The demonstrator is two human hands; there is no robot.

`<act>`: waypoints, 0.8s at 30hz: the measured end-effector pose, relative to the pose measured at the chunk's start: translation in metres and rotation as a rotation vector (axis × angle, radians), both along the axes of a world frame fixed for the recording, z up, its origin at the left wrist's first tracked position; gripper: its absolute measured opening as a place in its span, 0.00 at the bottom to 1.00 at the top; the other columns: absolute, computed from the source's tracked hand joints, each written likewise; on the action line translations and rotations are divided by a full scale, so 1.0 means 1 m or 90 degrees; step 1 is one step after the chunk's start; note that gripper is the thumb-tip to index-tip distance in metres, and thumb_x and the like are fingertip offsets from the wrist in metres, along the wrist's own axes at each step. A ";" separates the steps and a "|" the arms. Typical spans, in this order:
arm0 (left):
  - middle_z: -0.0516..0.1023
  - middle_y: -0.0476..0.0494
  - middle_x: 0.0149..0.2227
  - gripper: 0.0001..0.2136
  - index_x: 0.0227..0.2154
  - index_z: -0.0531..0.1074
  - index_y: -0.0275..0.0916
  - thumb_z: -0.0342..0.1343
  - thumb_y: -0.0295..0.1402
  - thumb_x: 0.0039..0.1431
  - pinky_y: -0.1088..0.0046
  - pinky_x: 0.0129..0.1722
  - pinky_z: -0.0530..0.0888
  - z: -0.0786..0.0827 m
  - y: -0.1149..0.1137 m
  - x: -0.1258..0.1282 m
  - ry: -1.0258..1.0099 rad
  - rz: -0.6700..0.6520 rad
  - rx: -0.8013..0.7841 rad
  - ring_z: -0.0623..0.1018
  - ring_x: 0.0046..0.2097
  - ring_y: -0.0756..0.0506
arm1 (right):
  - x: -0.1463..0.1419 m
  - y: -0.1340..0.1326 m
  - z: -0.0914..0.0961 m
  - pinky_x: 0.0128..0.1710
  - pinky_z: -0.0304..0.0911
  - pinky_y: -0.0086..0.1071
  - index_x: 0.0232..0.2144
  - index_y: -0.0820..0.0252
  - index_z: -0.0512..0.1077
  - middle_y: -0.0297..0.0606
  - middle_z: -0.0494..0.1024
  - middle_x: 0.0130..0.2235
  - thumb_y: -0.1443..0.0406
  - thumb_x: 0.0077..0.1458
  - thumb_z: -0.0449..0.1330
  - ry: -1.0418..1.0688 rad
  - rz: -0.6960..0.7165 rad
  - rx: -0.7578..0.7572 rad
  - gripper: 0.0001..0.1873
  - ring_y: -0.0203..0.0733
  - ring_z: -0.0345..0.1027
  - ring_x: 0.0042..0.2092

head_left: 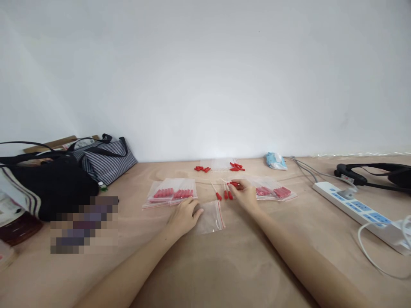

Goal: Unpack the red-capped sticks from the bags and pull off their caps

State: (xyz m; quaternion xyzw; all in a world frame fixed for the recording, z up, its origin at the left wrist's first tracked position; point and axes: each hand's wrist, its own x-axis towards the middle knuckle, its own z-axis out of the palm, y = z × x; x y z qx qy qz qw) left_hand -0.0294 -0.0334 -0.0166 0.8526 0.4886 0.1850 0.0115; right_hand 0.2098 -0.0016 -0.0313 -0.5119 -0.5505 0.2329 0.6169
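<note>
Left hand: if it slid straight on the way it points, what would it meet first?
The left hand rests on the empty bag; past it, probably the red-tipped sticks beside the right hand, though depth is unclear.

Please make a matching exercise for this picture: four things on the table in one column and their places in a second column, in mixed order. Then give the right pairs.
1. empty clear bag
2. striped bag
3. power strip
4. red-tipped sticks

A. far left, by the black bag
B. far right side
C. at the left hand
D. at the right hand

Pairs: 1-C, 2-A, 3-B, 4-D
</note>
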 end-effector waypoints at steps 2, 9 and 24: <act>0.72 0.41 0.40 0.09 0.36 0.69 0.38 0.49 0.34 0.54 0.67 0.41 0.68 0.000 0.002 0.002 -0.012 0.020 -0.018 0.72 0.42 0.42 | -0.018 0.002 -0.005 0.29 0.63 0.31 0.30 0.62 0.71 0.39 0.73 0.30 0.59 0.46 0.57 -0.107 -0.033 0.036 0.12 0.36 0.67 0.27; 0.72 0.46 0.29 0.05 0.27 0.67 0.38 0.53 0.34 0.49 0.71 0.33 0.67 0.004 0.004 0.001 -0.050 0.066 -0.111 0.72 0.35 0.45 | -0.035 0.004 -0.014 0.33 0.60 0.30 0.26 0.61 0.72 0.39 0.71 0.29 0.64 0.48 0.56 -0.364 -0.041 0.059 0.06 0.37 0.65 0.30; 0.75 0.40 0.35 0.09 0.32 0.64 0.37 0.50 0.37 0.51 0.70 0.35 0.68 0.054 0.063 -0.103 -0.129 0.517 -0.003 0.74 0.40 0.41 | -0.040 -0.027 0.000 0.37 0.45 0.34 0.28 0.57 0.72 0.36 0.73 0.30 0.61 0.54 0.52 -0.487 -0.062 0.045 0.11 0.39 0.62 0.35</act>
